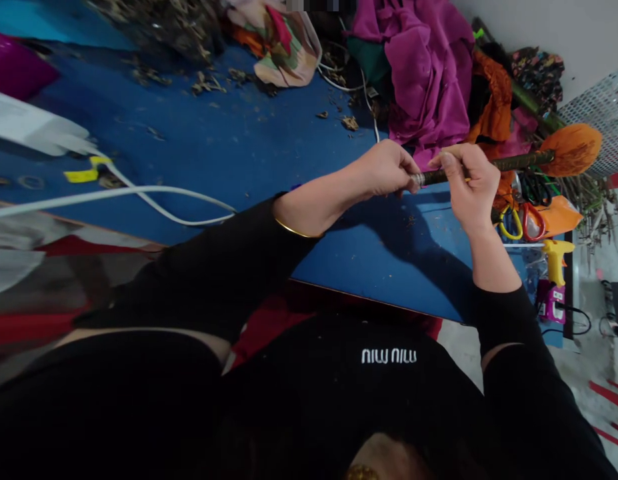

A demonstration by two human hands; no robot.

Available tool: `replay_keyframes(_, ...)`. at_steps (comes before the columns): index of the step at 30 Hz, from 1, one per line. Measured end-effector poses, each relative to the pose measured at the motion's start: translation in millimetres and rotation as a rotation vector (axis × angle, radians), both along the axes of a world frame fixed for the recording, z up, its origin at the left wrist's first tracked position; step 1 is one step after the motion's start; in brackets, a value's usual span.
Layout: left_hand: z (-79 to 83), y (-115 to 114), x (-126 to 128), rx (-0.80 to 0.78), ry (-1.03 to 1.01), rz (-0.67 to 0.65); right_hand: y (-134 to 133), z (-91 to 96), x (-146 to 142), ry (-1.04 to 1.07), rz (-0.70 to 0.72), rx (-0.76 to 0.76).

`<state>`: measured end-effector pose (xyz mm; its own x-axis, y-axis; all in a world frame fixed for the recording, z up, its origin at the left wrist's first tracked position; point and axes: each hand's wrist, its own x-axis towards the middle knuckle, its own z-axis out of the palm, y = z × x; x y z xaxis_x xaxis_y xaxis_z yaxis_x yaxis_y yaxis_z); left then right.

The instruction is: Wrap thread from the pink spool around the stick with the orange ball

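Note:
A dark wrapped stem (521,161) with a rounded orange cloth head (573,150) lies nearly level above the table's right side. My right hand (469,180) is closed round the stem, thumb and fingers pinching it. At the stem's pale left tip, my left hand (391,167) is closed, its fingertips pressed together on that end. Whether a thin strip or thread lies between the fingers is too small to tell. Just behind both hands is a heap of magenta cloth (429,73).
The blue table (213,127) carries dried plant bits (349,123) and a white cable (163,193). At right are scissors with yellow and red handles (533,221), a yellow glue gun (557,260) and a purple power socket (553,303). A white power strip (33,123) lies left.

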<state>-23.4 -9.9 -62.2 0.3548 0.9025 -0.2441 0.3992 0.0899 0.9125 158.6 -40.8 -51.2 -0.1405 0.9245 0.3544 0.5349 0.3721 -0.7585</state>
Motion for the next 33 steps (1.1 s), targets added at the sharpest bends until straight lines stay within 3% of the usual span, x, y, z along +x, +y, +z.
replay_keyframes(5, -9.7, 1, 1, 0.024, -0.019, -0.029, 5, -9.7, -2, 0.081, 0.046, -0.079)
replay_keyframes(16, -26.6, 6, 0, 0.172, 0.066, -0.042, 30, -35.8, 7, 0.087, 0.202, 0.008)
replay_keyframes(27, -8.0, 4, -3, 0.082, 0.098, -0.091, 21, -35.7, 3, 0.142, 0.225, -0.031)
replay_keyframes(33, -19.2, 6, -4, 0.210, 0.134, -0.101, 33, -49.0, 5, 0.175, 0.189, 0.023)
